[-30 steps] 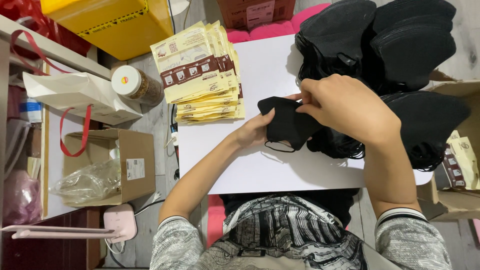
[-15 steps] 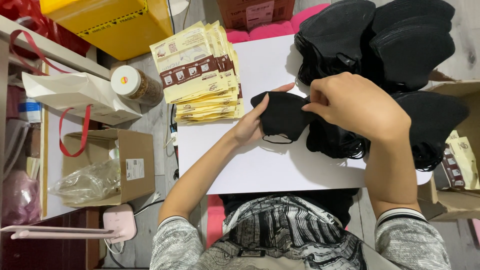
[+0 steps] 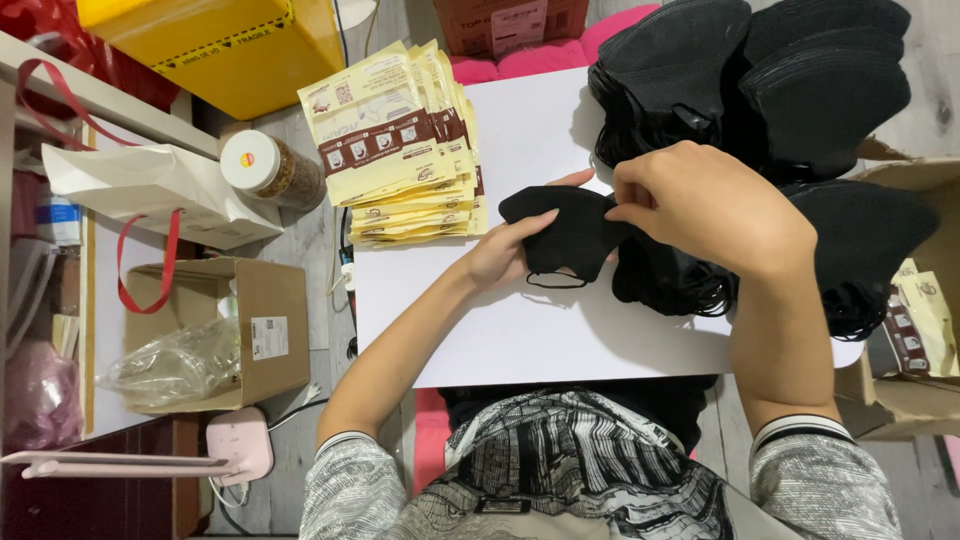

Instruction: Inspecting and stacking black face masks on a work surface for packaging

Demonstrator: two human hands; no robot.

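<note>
Change: since half a second ago both hands have carried the black mask leftward, nearer the stack of packets [image 3: 405,150].
Left hand [image 3: 505,255]: grip closed under the black mask [image 3: 565,232], thumb on top.
Mask: above the white desk [image 3: 520,335], long axis left to right.
Right hand [image 3: 705,205]: fingertips pinching its right edge.
Right side: pile of black masks [image 3: 770,75].

The white board [image 3: 540,330] is bare along its near edge and in a strip up its middle. A stack of cream packets [image 3: 400,150] blocks its far-left corner; heaps of black masks [image 3: 760,80] crowd its far-right side and right edge.
</note>
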